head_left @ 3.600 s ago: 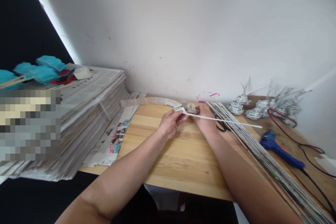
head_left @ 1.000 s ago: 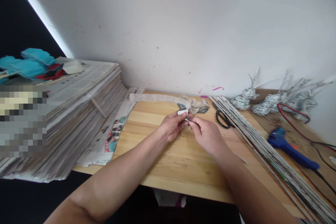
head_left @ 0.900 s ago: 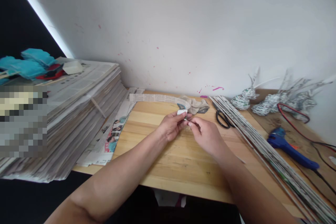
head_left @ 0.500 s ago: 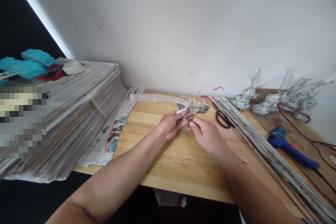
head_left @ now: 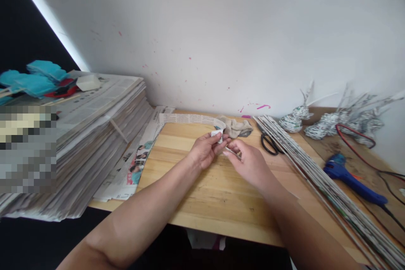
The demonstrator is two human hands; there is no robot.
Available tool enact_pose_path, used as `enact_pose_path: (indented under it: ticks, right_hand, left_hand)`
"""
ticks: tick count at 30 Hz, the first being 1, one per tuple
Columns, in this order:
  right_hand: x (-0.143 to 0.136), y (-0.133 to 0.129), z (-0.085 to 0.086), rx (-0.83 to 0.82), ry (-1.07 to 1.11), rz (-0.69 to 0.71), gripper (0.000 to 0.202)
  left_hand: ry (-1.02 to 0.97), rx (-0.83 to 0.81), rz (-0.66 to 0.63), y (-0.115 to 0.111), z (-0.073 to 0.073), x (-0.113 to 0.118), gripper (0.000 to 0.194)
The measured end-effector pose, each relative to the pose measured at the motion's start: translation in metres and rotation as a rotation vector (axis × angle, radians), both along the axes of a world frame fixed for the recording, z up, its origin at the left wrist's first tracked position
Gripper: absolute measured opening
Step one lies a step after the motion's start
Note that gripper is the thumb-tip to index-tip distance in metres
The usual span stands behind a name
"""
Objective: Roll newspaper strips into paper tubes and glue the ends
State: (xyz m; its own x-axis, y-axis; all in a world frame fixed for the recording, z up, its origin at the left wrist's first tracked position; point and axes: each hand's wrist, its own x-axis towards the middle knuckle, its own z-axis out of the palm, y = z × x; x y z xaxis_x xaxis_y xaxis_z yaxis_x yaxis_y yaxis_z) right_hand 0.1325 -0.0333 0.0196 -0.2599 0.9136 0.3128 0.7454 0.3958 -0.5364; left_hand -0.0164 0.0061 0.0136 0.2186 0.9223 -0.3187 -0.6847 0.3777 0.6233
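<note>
A long strip of newspaper (head_left: 190, 119) stretches from the back of the wooden table (head_left: 190, 215) and curves down into my left hand (head_left: 205, 150), whose fingers pinch its near end. Just to the right, my right hand (head_left: 248, 158) is beside the left fingertips, its thumb and fingers around a thin stick (head_left: 233, 152). The stick's left end is close to the pinched paper; whether they touch is too small to tell. A crumpled beige cloth (head_left: 238, 126) lies right behind the hands.
Tall newspaper stacks (head_left: 123, 114) stand at the left. Black-handled scissors (head_left: 268, 143), a bundle of long paper rods (head_left: 316, 177) and a blue glue gun (head_left: 354, 179) with cables lie at the right. Woven paper figures (head_left: 292, 120) stand near the wall.
The fingers of my right hand have loosened and lifted a little, showing more of the stick. The paper at my left fingertips has turned, and the strip has shifted slightly right.
</note>
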Motion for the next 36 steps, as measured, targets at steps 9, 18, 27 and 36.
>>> enact_pose_path:
  ticks: [9,18,27,36]
  right_hand:
    - [0.0000,0.0001,0.0003,-0.028,-0.025,0.001,0.015]
    - [0.0018,0.0013,0.0001,-0.035,-0.075,-0.007,0.022]
    - [-0.0007,0.0012,-0.0012,-0.042,-0.089,0.018,0.028]
    - [-0.0001,0.0012,0.0013,0.000,-0.085,-0.021,0.023]
  left_hand:
    - [0.033,0.014,0.028,0.0002,0.0015,-0.0017,0.006]
    - [0.037,0.042,0.013,0.0005,0.0009,-0.0024,0.008]
    - [0.025,0.027,0.013,-0.0003,0.0040,-0.0025,0.006]
    - [0.029,0.036,0.008,-0.0005,0.0040,-0.0025,0.007]
